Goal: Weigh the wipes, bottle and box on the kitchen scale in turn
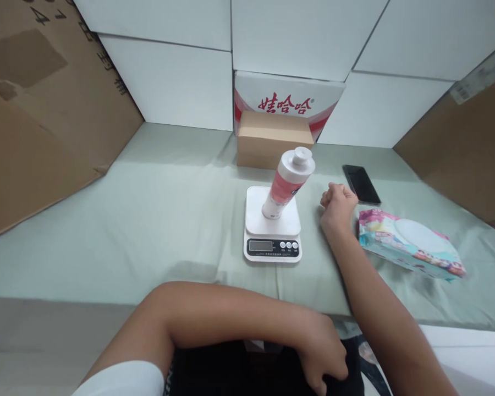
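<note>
White foam panels line the back wall, big brown cardboard sheets lean in at both side edges, and a pale green cloth-covered table (148, 220) carries everything. Near the middle of the table sits a small white digital kitchen scale (273, 231), display and three buttons facing me, display too small to read. On its platform stands a white plastic bottle with a pink label and white cap (287, 182), tilted in the view, top leaning right and toward the back edge. Nothing touches the bottle.

My right hand (338, 206) rests on the cloth just right of the scale, curled into a loose fist, holding nothing that I can see, apart from the bottle and scale. My left hand (325, 357) is down at the front edge, forearm crossed in front of me, fingers bent over dark fabric on my lap; can't tell if it grips anything.

Just behind the right hand, toward the back edge, lies a black smartphone (362, 184), screen dark. Right of my wrist lies a flat pack of wet wipes with a white lid and colourful print (410, 245). At the back edge, behind the scale, a small brown cardboard box (272, 140) stands against a white carton with red Chinese lettering (286, 99).
</note>
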`<state>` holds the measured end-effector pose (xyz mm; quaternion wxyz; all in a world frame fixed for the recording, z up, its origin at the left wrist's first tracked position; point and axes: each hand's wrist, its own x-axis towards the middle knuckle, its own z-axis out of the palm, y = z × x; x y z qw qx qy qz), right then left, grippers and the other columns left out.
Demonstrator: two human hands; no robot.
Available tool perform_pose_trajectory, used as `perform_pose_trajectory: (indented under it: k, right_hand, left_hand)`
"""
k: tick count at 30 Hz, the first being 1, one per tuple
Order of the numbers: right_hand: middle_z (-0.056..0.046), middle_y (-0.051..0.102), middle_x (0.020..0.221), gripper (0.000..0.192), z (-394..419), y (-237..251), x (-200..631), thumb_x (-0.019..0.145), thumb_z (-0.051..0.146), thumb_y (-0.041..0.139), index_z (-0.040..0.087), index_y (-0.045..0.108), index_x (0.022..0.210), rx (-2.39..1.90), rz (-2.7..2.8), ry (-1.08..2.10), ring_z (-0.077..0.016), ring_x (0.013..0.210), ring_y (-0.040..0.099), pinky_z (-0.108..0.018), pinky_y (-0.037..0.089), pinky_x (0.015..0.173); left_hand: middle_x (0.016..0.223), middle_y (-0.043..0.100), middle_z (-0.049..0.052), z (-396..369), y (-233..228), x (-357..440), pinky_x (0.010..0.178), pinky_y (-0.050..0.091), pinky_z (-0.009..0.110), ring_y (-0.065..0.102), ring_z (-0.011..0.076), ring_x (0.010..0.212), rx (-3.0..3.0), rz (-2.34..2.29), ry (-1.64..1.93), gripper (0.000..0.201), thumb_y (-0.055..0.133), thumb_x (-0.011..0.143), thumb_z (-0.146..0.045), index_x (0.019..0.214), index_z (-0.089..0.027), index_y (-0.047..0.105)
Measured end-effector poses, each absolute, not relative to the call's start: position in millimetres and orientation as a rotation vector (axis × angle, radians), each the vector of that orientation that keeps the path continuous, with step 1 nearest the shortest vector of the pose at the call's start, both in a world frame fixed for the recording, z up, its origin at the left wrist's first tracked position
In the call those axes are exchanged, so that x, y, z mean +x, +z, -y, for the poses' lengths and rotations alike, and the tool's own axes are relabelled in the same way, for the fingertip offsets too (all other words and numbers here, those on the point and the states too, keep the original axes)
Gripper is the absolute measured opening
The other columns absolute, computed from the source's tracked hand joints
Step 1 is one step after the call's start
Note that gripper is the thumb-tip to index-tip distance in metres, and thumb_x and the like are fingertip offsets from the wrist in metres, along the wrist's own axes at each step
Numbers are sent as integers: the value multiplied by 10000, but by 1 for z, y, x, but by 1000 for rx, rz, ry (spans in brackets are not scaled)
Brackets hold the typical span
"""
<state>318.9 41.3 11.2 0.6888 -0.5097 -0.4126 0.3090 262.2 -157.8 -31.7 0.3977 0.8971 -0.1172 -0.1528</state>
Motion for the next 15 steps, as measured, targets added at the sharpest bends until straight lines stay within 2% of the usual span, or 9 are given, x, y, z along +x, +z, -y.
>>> perform_pose_trajectory:
  k: [4,8,10,12,14,15]
  right_hand:
    - [119,165,504,601,-42,4,316,780,408,732,259,180,595,-1197,945,739,-55,444,199,-232,158,416]
    - [104,186,501,617,-38,8,313,795,425,742,255,195,566,-1164,1047,708,-68,470,206,-255,191,456]
    - [71,309,515,567,-31,14,309,834,462,728,243,294,541,-1115,1180,669,-91,511,299,-271,285,512]
    - [15,510,621,455,-23,21,304,884,549,686,233,512,607,-1058,1369,635,-139,623,466,-304,415,628]
    - [-30,652,811,419,-13,29,297,898,656,653,242,685,840,-1002,1583,620,-195,781,580,-357,490,756]
    - [-43,684,886,446,-9,32,294,890,688,657,251,711,958,-983,1689,621,-216,839,603,-377,503,796]
  left_hand:
    - [489,589,33,158,-32,263,494,402,385,610,253,569,2255,293,-376,403,812,631,-373,370,-273,522]
    - [427,546,6,158,-35,264,461,378,377,553,227,487,2210,257,-270,406,853,564,-343,347,-275,517]
    - [417,536,0,158,-35,264,456,373,369,540,221,473,2204,257,-264,411,855,551,-336,344,-275,505]
    - [440,558,7,157,-34,263,461,378,369,552,227,487,2217,277,-309,412,841,573,-353,354,-276,500]
    - [470,591,14,157,-33,263,466,385,373,574,233,506,2238,298,-331,405,826,597,-374,370,-278,505]
    - [482,606,15,156,-33,263,467,388,375,586,235,513,2245,308,-322,398,823,603,-382,378,-279,512]
